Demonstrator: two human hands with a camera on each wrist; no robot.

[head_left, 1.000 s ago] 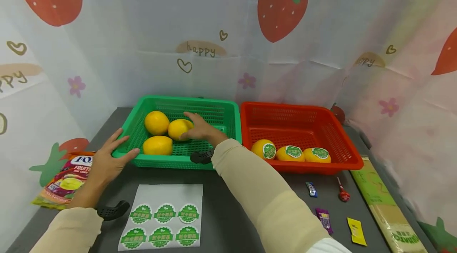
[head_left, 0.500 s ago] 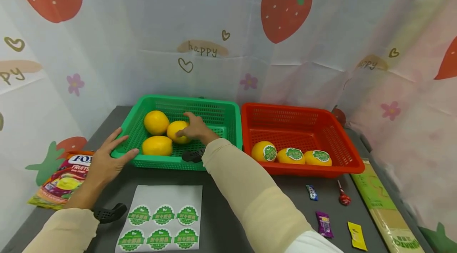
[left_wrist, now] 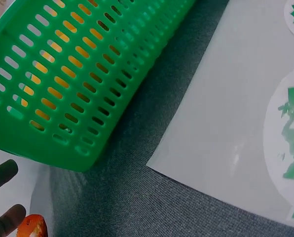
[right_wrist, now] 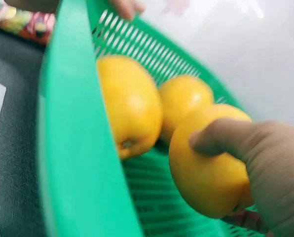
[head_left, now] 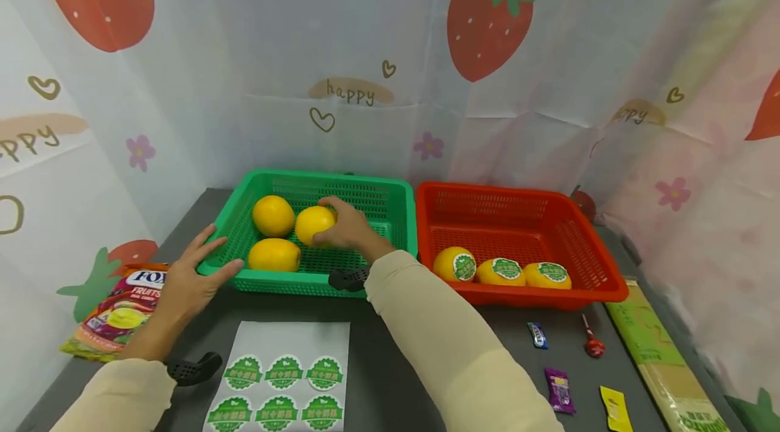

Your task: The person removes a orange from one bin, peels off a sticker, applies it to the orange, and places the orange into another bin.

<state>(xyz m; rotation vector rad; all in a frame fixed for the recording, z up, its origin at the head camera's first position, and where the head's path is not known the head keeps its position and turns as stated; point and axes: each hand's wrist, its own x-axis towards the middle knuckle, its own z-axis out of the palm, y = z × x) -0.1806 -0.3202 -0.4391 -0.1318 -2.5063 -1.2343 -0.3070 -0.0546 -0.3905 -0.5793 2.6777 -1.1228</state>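
A green basket on the dark table holds three yellow lemons. My right hand reaches into it and grips the middle lemon, thumb over its top in the right wrist view. Two other lemons lie beside it. My left hand rests with spread fingers on the basket's front left corner. A white sheet of green round stickers lies in front of the basket.
A red basket to the right holds three stickered lemons. A snack bag lies at the left. Small candies and a lollipop lie at front right, beside a green-tan packet. Printed curtains wall the table.
My right hand's fingers have curled around the middle lemon and lifted it slightly. The left hand stays on the basket corner.
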